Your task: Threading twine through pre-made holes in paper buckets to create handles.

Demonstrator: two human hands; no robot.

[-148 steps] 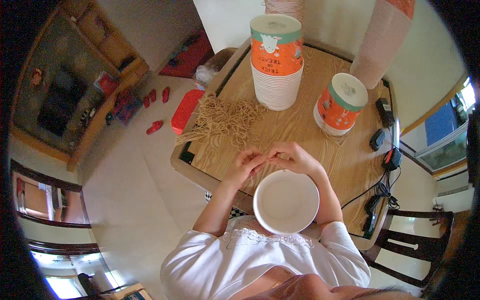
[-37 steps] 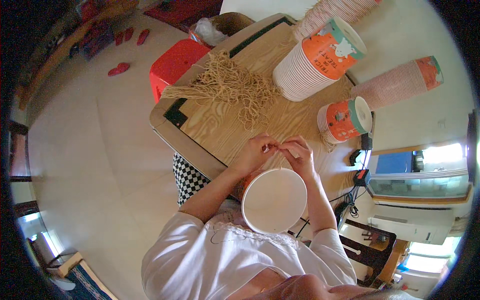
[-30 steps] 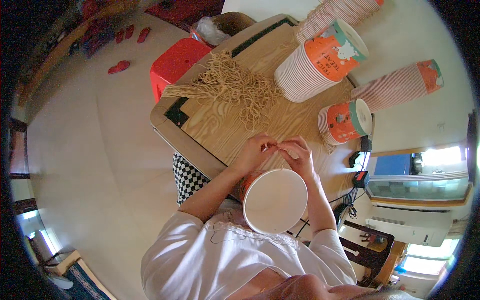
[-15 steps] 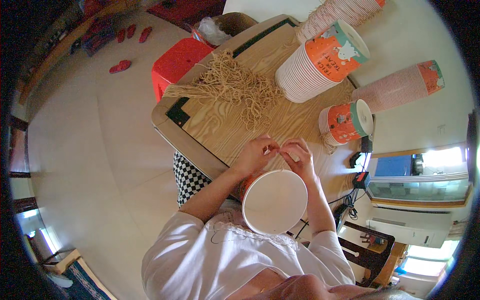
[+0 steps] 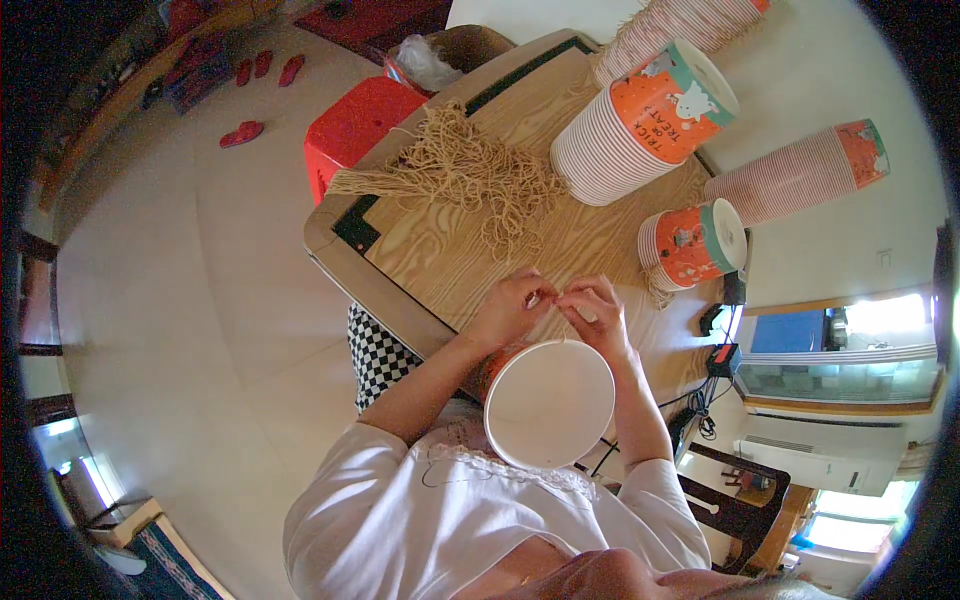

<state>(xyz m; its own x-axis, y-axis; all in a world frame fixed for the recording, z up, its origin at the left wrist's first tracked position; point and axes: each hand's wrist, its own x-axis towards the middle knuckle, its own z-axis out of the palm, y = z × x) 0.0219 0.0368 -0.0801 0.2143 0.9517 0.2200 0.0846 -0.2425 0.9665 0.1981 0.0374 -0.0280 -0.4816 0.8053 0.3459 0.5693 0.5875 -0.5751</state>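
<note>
A round paper bucket (image 5: 550,405), white inside with some orange on its outside, rests against my front with its open mouth facing up. Just beyond its far rim, my left hand (image 5: 515,305) and my right hand (image 5: 597,315) meet, thumbs and fingers pinched together. Between the fingertips is a thin bit of string, barely visible; a tan trace of it shows at the bucket's rim. A loose heap of tan string (image 5: 465,165) lies on the table beyond my left hand. To the right of it, a tall stack of paper buckets (image 5: 615,145) stands on the table.
A shorter bucket stack (image 5: 690,245) stands near the table's right side, and other stacks (image 5: 790,175) stand behind. Black cables and adapters (image 5: 720,360) lie at the right edge. A red stool (image 5: 355,130) is beyond the wooden table (image 5: 420,260) at the left.
My fingers have shifted very slightly while staying pinched together. The bucket, the string heap and the stacks have not moved.
</note>
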